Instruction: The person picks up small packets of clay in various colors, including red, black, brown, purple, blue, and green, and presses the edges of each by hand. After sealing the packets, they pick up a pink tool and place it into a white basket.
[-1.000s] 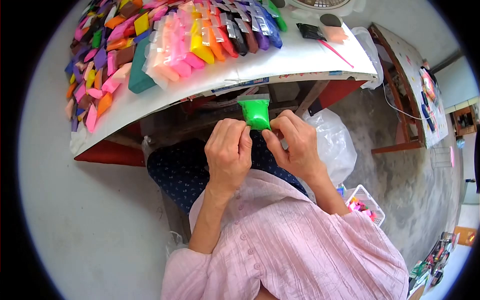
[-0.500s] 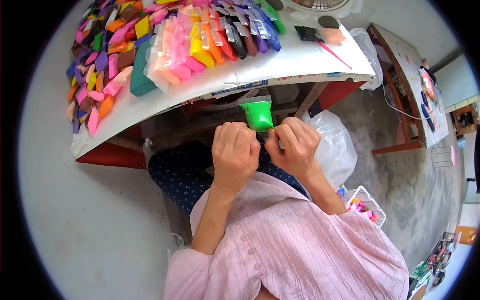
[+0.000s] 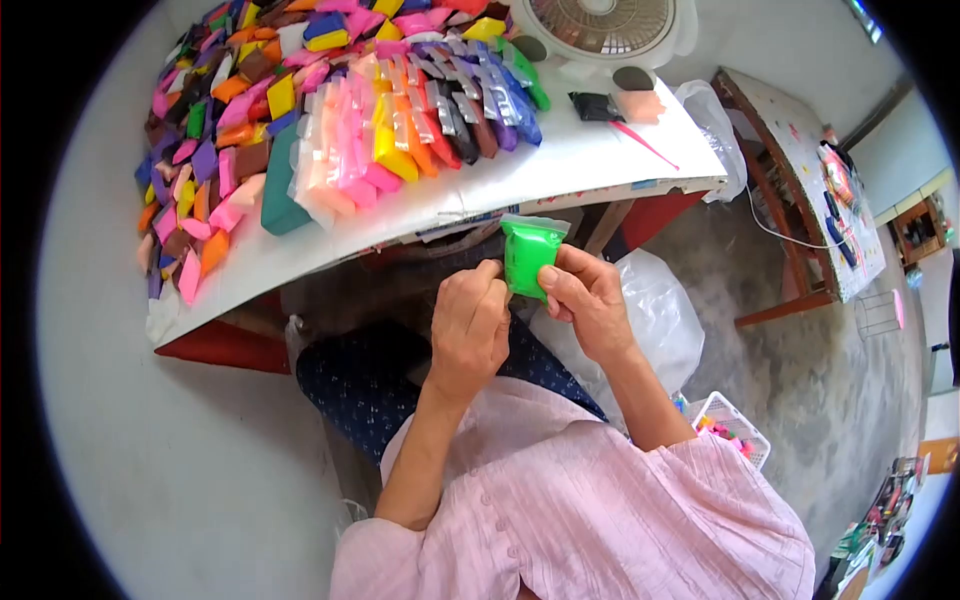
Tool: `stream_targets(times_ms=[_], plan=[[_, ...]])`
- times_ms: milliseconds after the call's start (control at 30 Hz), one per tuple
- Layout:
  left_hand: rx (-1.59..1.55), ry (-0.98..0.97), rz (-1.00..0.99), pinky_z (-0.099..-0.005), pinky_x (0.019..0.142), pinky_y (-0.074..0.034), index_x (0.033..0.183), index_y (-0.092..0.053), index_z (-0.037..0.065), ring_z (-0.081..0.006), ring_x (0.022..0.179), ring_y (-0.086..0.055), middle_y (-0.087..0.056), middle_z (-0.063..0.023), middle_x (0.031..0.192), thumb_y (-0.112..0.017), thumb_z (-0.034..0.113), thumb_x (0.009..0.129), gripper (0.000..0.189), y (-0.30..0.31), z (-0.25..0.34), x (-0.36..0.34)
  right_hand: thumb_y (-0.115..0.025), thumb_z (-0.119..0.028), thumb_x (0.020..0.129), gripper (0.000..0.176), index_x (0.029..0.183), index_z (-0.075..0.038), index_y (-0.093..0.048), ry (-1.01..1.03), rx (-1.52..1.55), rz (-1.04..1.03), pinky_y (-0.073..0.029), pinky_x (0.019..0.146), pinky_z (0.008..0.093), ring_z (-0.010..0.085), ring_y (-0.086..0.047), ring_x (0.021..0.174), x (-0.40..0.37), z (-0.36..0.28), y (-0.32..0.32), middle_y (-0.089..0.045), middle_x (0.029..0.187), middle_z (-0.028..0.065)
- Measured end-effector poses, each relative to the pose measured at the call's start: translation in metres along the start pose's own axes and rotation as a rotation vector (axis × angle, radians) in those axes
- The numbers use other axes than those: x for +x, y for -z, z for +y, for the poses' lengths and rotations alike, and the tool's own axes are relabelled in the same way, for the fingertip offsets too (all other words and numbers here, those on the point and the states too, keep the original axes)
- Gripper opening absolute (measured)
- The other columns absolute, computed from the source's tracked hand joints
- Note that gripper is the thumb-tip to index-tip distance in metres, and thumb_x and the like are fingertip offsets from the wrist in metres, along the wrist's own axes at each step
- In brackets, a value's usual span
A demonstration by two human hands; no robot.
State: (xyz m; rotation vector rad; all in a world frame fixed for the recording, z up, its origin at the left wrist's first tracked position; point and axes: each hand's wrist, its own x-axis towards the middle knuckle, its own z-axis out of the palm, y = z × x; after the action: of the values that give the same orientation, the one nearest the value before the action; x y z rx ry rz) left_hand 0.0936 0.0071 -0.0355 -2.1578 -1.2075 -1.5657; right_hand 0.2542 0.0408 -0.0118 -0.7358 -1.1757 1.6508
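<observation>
A small clear bag filled with bright green, clay-like material (image 3: 531, 262) is held upright above my lap, just in front of the table edge. My right hand (image 3: 590, 300) grips its right side, thumb on the near face and fingers behind. My left hand (image 3: 468, 325) is closed, its curled fingers against the bag's lower left edge. The fingertips of that hand are hidden behind the knuckles, so what they pinch does not show.
On the white table (image 3: 440, 200) are a row of filled colored bags (image 3: 400, 135), a heap of colored packets (image 3: 215, 150), a teal block (image 3: 283, 180), a black packet (image 3: 594, 106), a pink stick (image 3: 645, 146) and a fan (image 3: 600, 25). A white basket (image 3: 735, 428) stands at right.
Both hands were pinching the bag's bottom edge. My right hand has shifted up along its right side, and the bag now shows more fully. The view has tilted slightly.
</observation>
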Motion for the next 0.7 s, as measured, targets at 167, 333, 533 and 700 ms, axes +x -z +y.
stream_targets(times_ms=[167, 333, 533, 700], plan=[[0.003, 0.016, 0.000, -0.0426, 0.080, -0.049, 0.105, -0.059, -0.003, -0.0358, 0.092, -0.060, -0.059, -0.0203, 0.108, -0.063, -0.001, 0.082, 0.024, -0.005, -0.009, 0.022, -0.063, -0.011, 0.087, 0.022, 0.105, 0.002, -0.064, 0.166, -0.171, 0.095, -0.037, 0.053, 0.0177, 0.0020, -0.048, 0.062, 0.014, -0.017, -0.003, -0.060, 0.079, -0.0019], [0.166, 0.119, -0.006, -0.0429, 0.085, -0.045, 0.104, -0.060, -0.002, -0.0358, 0.095, -0.056, -0.060, -0.0163, 0.105, -0.060, -0.002, 0.083, 0.020, -0.013, -0.026, 0.044, -0.070, -0.007, 0.078, 0.024, 0.096, 0.001, -0.058, 0.807, -1.013, 0.452, -0.043, 0.049, 0.0326, 0.0212, -0.055, 0.054, 0.060, -0.036, 0.006, -0.054, 0.075, 0.0113], [0.257, 0.107, -0.032, -0.0404, 0.084, -0.042, 0.099, -0.062, 0.002, -0.0320, 0.094, -0.053, -0.061, -0.0121, 0.103, -0.063, 0.000, 0.080, 0.019, -0.028, -0.048, 0.048, -0.067, -0.015, 0.082, 0.023, 0.095, 0.000, -0.058, 0.819, -1.363, 0.525, -0.049, 0.062, 0.0418, 0.0353, -0.060, 0.073, 0.132, -0.027, 0.029, -0.057, 0.085, 0.0157], [0.266, 0.106, 0.004, -0.0389, 0.084, -0.042, 0.101, -0.064, 0.003, -0.0295, 0.094, -0.054, -0.061, -0.0104, 0.105, -0.063, -0.001, 0.078, 0.023, -0.031, -0.049, 0.040, -0.065, -0.014, 0.084, 0.022, 0.100, 0.001, -0.059, 0.752, -1.387, 0.469, -0.050, 0.065, 0.0420, 0.0357, -0.060, 0.075, 0.134, -0.025, 0.027, -0.057, 0.088, 0.0162]])
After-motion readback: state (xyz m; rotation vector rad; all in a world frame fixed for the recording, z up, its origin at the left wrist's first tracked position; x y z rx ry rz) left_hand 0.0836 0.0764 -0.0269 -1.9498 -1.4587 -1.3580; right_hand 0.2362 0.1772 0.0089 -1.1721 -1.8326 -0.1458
